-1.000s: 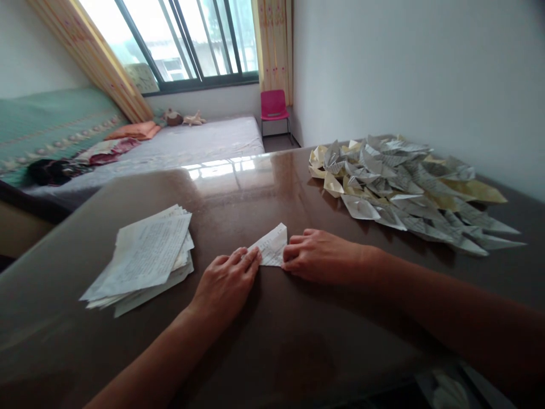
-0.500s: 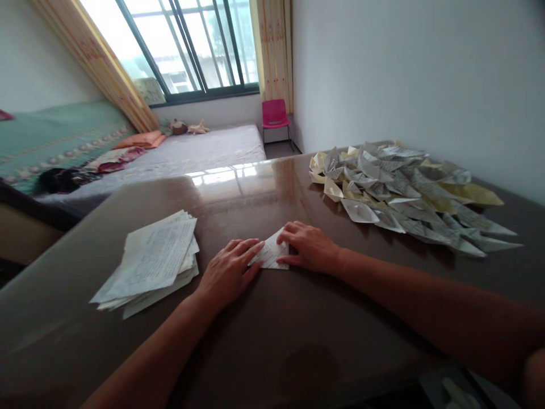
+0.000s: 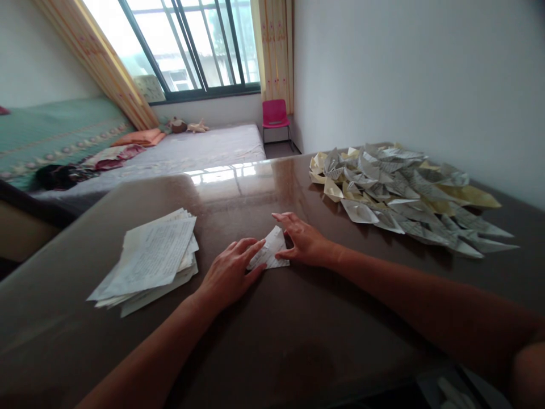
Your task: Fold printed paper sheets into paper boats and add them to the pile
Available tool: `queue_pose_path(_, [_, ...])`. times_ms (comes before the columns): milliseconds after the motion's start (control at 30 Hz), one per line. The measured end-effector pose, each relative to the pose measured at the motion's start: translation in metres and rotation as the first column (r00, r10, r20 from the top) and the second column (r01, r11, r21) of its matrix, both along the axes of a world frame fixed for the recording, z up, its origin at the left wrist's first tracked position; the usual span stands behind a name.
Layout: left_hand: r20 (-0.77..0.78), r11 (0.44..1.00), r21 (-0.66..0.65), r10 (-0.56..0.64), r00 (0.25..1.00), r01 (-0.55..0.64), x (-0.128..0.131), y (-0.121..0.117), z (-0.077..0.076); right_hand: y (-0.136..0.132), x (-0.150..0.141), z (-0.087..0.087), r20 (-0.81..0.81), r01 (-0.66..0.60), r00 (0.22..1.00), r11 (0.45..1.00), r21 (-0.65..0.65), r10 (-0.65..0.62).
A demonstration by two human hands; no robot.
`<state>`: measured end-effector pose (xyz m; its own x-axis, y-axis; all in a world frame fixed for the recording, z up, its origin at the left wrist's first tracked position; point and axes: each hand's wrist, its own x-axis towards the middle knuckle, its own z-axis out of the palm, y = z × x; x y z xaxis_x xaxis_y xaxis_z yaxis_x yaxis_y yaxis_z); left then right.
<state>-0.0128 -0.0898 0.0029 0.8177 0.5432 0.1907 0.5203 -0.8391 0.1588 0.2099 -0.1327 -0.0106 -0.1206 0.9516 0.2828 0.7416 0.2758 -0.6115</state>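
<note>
A small folded sheet of paper (image 3: 272,253) with writing on it lies on the brown table between my two hands, its top coming to a point. My left hand (image 3: 232,272) holds the paper's left side, with the thumb at the lower edge and the fingers over the upper part. My right hand (image 3: 309,241) is on the other side with its fingers spread. Its thumb touches the paper's right part, while the index finger reaches past the tip, raised off the paper.
To the left lies a stack of written sheets (image 3: 147,255). Many folded paper boats (image 3: 395,182), white and yellowish, crowd the table's right side near the wall. Beyond the glossy table (image 3: 251,341) stand a bed (image 3: 213,145) and a pink chair (image 3: 275,115) by the window.
My right hand's fingers have lifted off the paper and spread apart, uncovering its pointed top. My left hand has stayed almost in place on the paper.
</note>
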Motion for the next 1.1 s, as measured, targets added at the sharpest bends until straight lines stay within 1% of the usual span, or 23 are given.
queue_pose_path(67, [0.0,0.999,-0.032,0.01,1.0,-0.01,0.001,-0.002,0.001,0.0,-0.002,0.0,-0.05,-0.013,0.999,1.0,-0.011,0.012])
queue_pose_path(167, [-0.007,0.997,-0.069,0.036,0.999,-0.036,0.002,-0.005,0.003,-0.001,-0.004,0.001,-0.181,-0.043,0.983,0.996,-0.079,0.028])
queue_pose_path(267, [0.003,0.994,-0.084,0.071,0.997,-0.07,0.003,-0.006,0.002,-0.002,-0.008,0.0,-0.293,-0.015,0.956,0.992,-0.127,-0.023])
queue_pose_path(333, [0.028,0.992,-0.086,0.093,0.995,-0.09,0.003,-0.007,-0.001,-0.004,-0.011,-0.001,-0.303,-0.014,0.952,0.986,-0.167,-0.038])
queue_pose_path(367, [0.042,0.992,-0.081,0.105,0.994,-0.101,0.003,-0.006,-0.002,-0.005,-0.012,0.0,-0.281,-0.029,0.959,0.983,-0.182,-0.024])
queue_pose_path(433, [0.077,0.99,-0.054,0.135,0.988,-0.132,0.002,-0.006,-0.004,-0.009,-0.013,0.003,-0.195,-0.066,0.98,0.984,-0.165,0.033])
queue_pose_path(467, [0.103,0.988,-0.034,0.15,0.983,-0.147,0.002,-0.005,-0.004,-0.011,-0.013,0.005,-0.132,-0.068,0.99,0.991,-0.114,0.053])
queue_pose_path(533, [0.18,0.985,0.005,0.168,0.969,-0.172,0.001,-0.004,-0.002,-0.015,-0.012,0.012,0.037,-0.045,0.998,0.996,0.078,0.042])
queue_pose_path(600, [0.278,0.982,0.047,0.165,0.946,-0.185,-0.001,-0.002,0.002,-0.02,-0.009,0.018,0.252,-0.074,0.968,0.954,0.291,-0.002])
queue_pose_path(633, [0.318,0.98,0.078,0.152,0.936,-0.185,-0.002,-0.001,0.003,-0.021,-0.007,0.021,0.364,-0.123,0.931,0.927,0.355,-0.016])
queue_pose_path(667, [0.341,0.978,0.114,0.124,0.932,-0.172,-0.003,0.0,0.005,-0.023,-0.005,0.022,0.465,-0.181,0.885,0.906,0.382,-0.019])
queue_pose_path(733, [0.327,0.981,0.172,0.033,0.944,-0.094,-0.004,0.0,0.006,-0.025,-0.003,0.023,0.608,-0.277,0.794,0.888,0.366,-0.002])
queue_pose_path(767, [0.295,0.984,0.177,-0.022,0.955,-0.032,-0.004,0.0,0.006,-0.026,-0.003,0.022,0.647,-0.305,0.762,0.889,0.34,0.014])
queue_pose_path(833, [0.219,0.987,0.133,-0.117,0.969,0.089,-0.004,-0.001,0.005,-0.026,-0.003,0.021,0.672,-0.321,0.739,0.904,0.283,0.052])
queue_pose_path(900, [0.171,0.987,0.077,-0.151,0.974,0.139,-0.004,-0.001,0.003,-0.026,-0.004,0.02,0.635,-0.308,0.766,0.923,0.229,0.098])
queue_pose_path(933, [0.171,0.989,0.066,-0.139,0.975,0.129,-0.004,-0.001,0.003,-0.025,-0.004,0.019,0.588,-0.293,0.8,0.933,0.208,0.12])
queue_pose_path(967, [0.193,0.993,0.07,-0.11,0.975,0.098,-0.003,-0.001,0.003,-0.024,-0.003,0.018,0.509,-0.26,0.851,0.946,0.193,0.13])
queue_pose_path(1000, [0.236,0.995,0.079,-0.071,0.969,0.053,-0.003,0.0,0.003,-0.022,-0.002,0.017,0.392,-0.209,0.911,0.962,0.177,0.125])
queue_pose_path(1033, [0.295,0.996,0.086,-0.03,0.955,0.005,-0.003,0.001,0.003,-0.02,0.0,0.016,0.237,-0.154,0.964,0.978,0.142,0.118])
queue_pose_path(1067, [0.361,0.996,0.084,0.007,0.933,-0.04,-0.003,0.002,0.004,-0.017,0.003,0.015,0.051,-0.121,0.992,0.99,0.078,0.117])
queue_pose_path(1100, [0.421,0.995,0.069,0.033,0.907,-0.068,-0.003,0.003,0.005,-0.013,0.006,0.014,-0.146,-0.133,0.981,0.991,-0.005,0.131])
